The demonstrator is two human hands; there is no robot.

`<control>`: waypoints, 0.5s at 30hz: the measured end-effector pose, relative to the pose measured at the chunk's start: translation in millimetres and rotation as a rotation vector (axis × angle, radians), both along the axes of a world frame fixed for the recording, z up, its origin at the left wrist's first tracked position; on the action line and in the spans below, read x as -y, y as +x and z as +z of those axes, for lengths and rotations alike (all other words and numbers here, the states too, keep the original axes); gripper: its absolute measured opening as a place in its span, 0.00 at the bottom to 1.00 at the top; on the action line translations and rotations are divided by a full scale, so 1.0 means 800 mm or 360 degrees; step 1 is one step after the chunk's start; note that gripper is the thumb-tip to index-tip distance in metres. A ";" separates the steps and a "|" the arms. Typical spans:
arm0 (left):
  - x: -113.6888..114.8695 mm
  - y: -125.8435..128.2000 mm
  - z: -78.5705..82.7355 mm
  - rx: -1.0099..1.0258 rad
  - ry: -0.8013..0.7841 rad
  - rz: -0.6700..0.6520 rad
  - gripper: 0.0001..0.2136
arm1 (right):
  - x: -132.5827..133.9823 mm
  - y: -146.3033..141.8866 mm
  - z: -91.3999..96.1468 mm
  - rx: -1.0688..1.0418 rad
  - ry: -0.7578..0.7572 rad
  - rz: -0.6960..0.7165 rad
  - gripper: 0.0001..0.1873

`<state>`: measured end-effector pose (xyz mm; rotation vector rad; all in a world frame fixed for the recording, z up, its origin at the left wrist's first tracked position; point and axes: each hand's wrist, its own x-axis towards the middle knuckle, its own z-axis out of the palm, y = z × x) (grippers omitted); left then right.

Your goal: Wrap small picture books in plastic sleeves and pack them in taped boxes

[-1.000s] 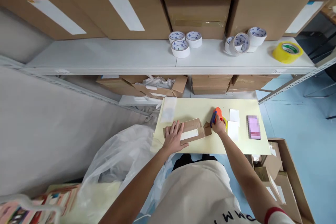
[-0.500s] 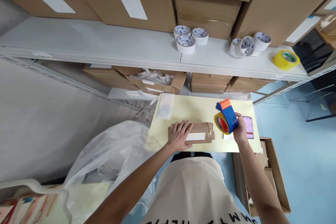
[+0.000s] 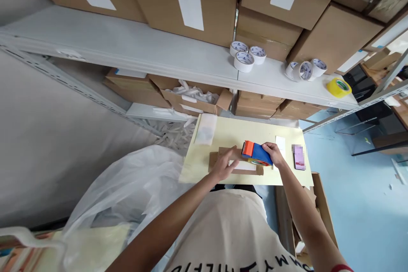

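Observation:
My right hand (image 3: 273, 154) grips a blue tape dispenser (image 3: 261, 153) with an orange front end, held above a small flat cardboard box (image 3: 256, 171). The dispenser's front end points left, towards my left hand (image 3: 224, 165). That hand is over the box's left part, thumb and forefinger apart. Whether it touches the box or a strip of tape cannot be made out. A white label (image 3: 244, 165) lies on the box's top, partly covered by my left hand. The box rests on a pale yellow tabletop (image 3: 200, 174).
A phone (image 3: 298, 157) and a white paper slip (image 3: 280, 144) lie at the table's right; a translucent packet (image 3: 205, 129) lies at back left. Tape rolls (image 3: 244, 62) and large cartons stand on the shelf (image 3: 197, 57). An open carton (image 3: 323, 204) stands below right.
The dispenser has moved left and down over the box, turning its front end left. My left hand has lifted from lying flat on the box, its thumb and forefinger now apart. The view has shifted.

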<state>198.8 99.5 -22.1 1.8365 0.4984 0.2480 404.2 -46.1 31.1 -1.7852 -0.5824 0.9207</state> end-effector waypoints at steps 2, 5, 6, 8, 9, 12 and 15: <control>0.003 0.007 0.010 0.0011 -0.0570 0.0289 0.28 | 0.002 0.001 0.000 0.0027 0.0004 0.0019 0.30; 0.004 0.022 0.026 -0.0027 -0.1236 0.0403 0.25 | 0.001 0.001 0.000 0.0069 0.0014 0.0046 0.30; 0.003 0.026 0.030 -0.0014 -0.1354 0.0405 0.24 | 0.000 0.001 0.001 0.0084 0.0015 0.0056 0.30; 0.002 0.032 0.035 0.0040 -0.1473 0.0424 0.21 | -0.001 0.000 0.001 0.0127 0.0013 0.0082 0.30; 0.002 0.034 0.035 0.0060 -0.1513 0.0438 0.20 | -0.001 0.000 0.002 0.0152 0.0011 0.0098 0.30; 0.003 0.034 0.026 0.0035 -0.1705 0.0460 0.17 | 0.002 0.000 0.001 0.0203 0.0006 0.0150 0.30; 0.004 0.032 0.014 0.0017 -0.1830 0.0481 0.14 | 0.006 0.002 -0.003 0.0244 -0.0009 0.0178 0.31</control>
